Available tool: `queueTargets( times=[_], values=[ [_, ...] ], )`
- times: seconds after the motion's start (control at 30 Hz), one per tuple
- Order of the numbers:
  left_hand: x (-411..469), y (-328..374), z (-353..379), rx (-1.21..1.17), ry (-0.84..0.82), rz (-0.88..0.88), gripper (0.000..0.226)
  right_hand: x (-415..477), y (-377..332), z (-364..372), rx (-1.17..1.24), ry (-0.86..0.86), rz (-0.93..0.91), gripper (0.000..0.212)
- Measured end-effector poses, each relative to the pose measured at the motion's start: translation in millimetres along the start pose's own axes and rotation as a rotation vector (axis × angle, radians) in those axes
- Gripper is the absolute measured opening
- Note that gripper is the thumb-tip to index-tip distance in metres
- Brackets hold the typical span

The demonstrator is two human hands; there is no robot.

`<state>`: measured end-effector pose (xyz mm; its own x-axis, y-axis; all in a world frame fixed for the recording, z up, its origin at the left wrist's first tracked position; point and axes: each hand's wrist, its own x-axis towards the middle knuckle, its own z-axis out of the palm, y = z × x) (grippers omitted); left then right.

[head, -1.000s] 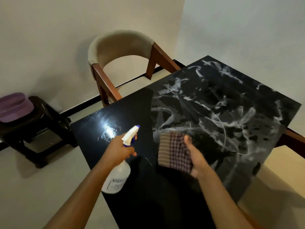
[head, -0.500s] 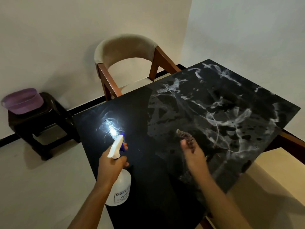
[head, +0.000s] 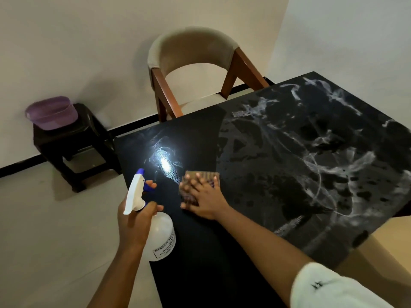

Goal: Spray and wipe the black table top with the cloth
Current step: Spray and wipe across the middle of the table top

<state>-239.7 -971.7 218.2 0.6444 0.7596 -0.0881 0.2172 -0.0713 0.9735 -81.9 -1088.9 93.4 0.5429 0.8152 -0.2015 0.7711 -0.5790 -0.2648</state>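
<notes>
The black table top [head: 278, 174] fills the right half of the view; its right part is covered in white smears and droplets, its left part is dark with a bright light glare. My right hand [head: 204, 198] lies flat, fingers spread, pressing the checked cloth [head: 201, 177] onto the table near the left edge. My left hand [head: 135, 221] grips the neck of a white spray bottle [head: 160, 236] with a blue nozzle, held upright beside the table's left edge, one finger on the trigger.
A wooden chair [head: 195, 70] with a beige curved back stands at the table's far side. A dark stool [head: 73, 143] carrying a purple basin [head: 52, 112] stands by the wall at the left. Pale floor lies left of the table.
My right hand has swung the cloth down from mid-air and to the left, and now presses it flat on the table. The spray bottle has stayed beside the left edge.
</notes>
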Motion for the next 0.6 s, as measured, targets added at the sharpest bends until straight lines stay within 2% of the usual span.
queueTargets(
  times=[0.07, 0.13, 0.2, 0.3, 0.37, 0.47, 0.6],
  values=[
    [6.6, -6.1, 0.2, 0.006, -0.018, 0.012, 0.048, 26.5, 3.8, -9.8, 0.039, 0.020, 0.121, 0.084],
    [12.4, -9.2, 0.5, 0.019, -0.042, 0.034, 0.053, 29.8, 0.1, -11.8, 0.040, 0.024, 0.166, 0.080],
    [18.4, -11.2, 0.7, 0.000, -0.052, 0.058, 0.050, 4.2, -5.1, -4.8, 0.011, 0.031, 0.063, 0.084],
    [30.1, -14.7, 8.1, -0.058, -0.069, 0.069, 0.046, -59.6, 0.7, 16.5, -0.014, 0.066, -0.100, 0.074],
    [35.8, -13.8, 15.5, -0.106, -0.086, 0.069, 0.045, -81.4, 20.8, 24.0, -0.056, 0.102, -0.093, 0.066],
    [44.0, -11.8, 29.5, -0.175, -0.127, 0.076, 0.029, -56.5, 54.2, 9.2, -0.039, 0.139, 0.105, 0.066],
    [55.3, -12.8, 48.1, -0.202, -0.159, 0.096, 0.026, -7.1, 72.3, -15.5, 0.015, 0.107, 0.422, 0.067]
  ],
)
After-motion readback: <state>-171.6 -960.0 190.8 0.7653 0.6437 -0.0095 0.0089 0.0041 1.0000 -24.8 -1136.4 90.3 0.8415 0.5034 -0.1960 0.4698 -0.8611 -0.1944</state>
